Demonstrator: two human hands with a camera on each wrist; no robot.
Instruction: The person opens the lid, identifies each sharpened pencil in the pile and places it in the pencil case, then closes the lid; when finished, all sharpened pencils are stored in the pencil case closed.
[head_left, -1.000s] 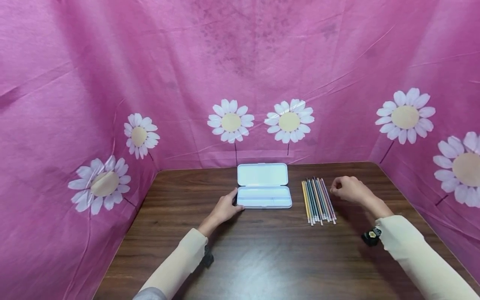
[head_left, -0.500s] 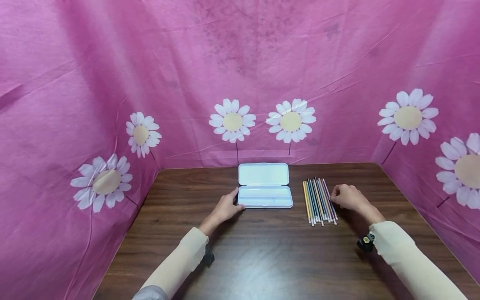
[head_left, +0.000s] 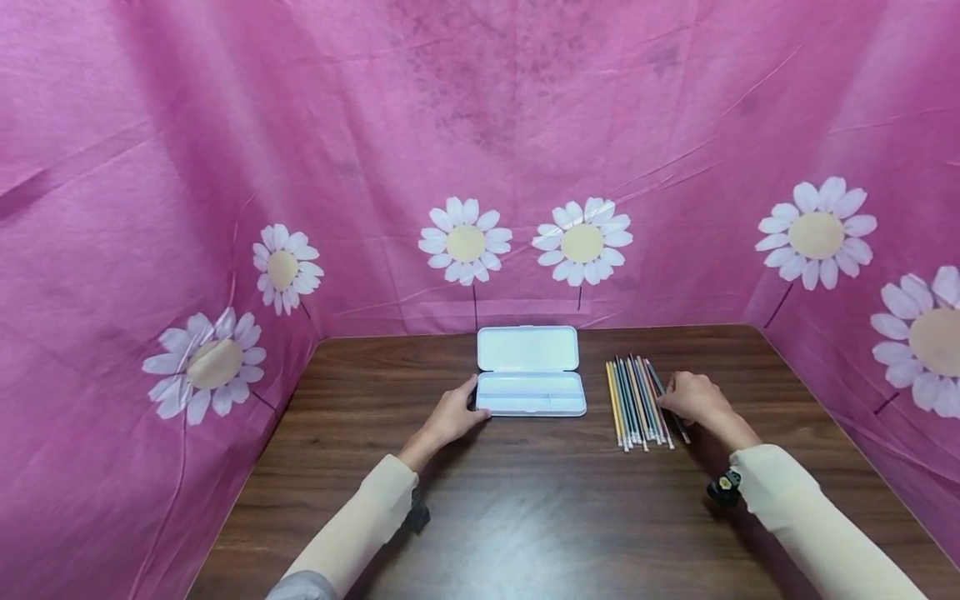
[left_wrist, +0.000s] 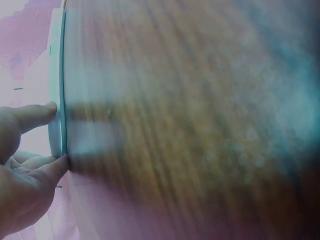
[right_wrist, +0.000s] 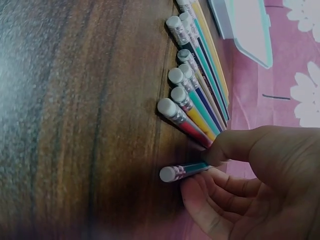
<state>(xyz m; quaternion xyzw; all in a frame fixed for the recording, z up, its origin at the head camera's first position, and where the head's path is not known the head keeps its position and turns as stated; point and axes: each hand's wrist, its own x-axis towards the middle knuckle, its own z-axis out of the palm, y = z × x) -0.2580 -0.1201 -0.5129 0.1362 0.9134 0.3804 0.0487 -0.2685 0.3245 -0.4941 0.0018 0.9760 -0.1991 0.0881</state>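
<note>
My left hand (head_left: 450,414) grips the left end of a white pencil case (head_left: 528,403), its thumb at the front edge. The case lies with its lid raised toward the back; a divided tray shows inside. In the left wrist view, thumb and fingers (left_wrist: 37,116) bracket the case's pale edge. A row of pencils (head_left: 633,404) lies to the right of the case, erasers toward me. At the row's right side my right hand (head_left: 696,398) pinches a dark teal pencil (right_wrist: 195,168) between thumb and fingers. That pencil slants apart from the others, its white eraser end low over the wood.
Everything lies on a brown wood-grain table (head_left: 517,508). A pink cloth (head_left: 517,150) with white daisies hangs along the table's back and both sides. Black wrist-worn devices (head_left: 723,487) hang under the sleeves.
My right hand has come left and down to the row's right edge and has taken hold of the teal pencil, which now slants outward. The left hand stays on the case.
</note>
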